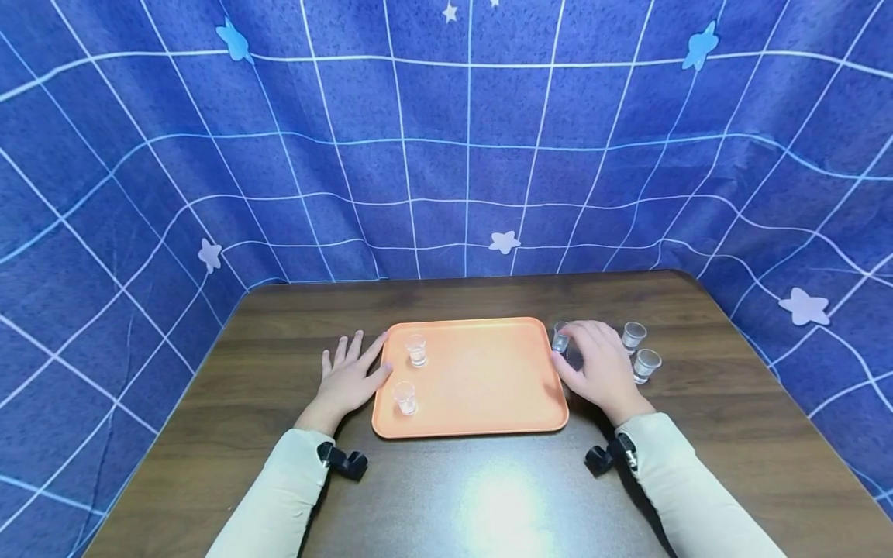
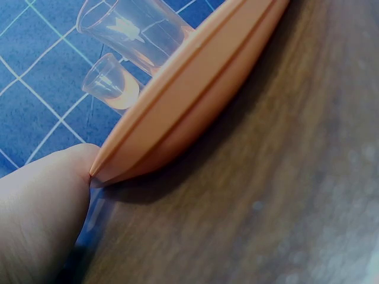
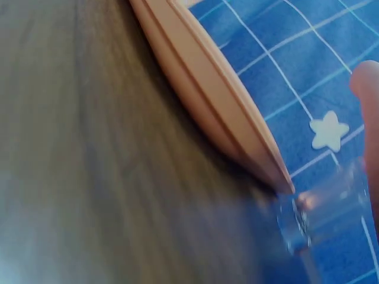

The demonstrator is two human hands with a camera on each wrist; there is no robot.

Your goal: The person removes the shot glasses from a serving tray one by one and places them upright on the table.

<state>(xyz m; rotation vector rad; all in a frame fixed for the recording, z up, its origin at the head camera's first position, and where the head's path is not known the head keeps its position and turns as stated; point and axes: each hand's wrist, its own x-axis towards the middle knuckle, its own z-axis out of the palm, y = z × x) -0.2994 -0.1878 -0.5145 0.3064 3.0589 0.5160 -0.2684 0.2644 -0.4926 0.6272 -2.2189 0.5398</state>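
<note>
A small clear shot glass (image 1: 560,338) is between the thumb and fingers of my right hand (image 1: 596,364), upright by the orange tray's right edge. In the right wrist view this shot glass (image 3: 328,207) looks blurred, beside a finger (image 3: 368,89). My left hand (image 1: 346,384) lies with fingers spread at the left edge of the orange tray (image 1: 481,376). Its thumb (image 2: 53,195) touches the tray's rim in the left wrist view. On the tray's left side stand two shot glasses, a far one (image 1: 416,350) and a near one (image 1: 405,397).
Two more shot glasses, one farther (image 1: 633,337) and one nearer (image 1: 646,365), stand on the wooden table (image 1: 446,496) just right of my right hand. A blue curtain (image 1: 432,170) with white lines and stars hangs behind the table and at both sides.
</note>
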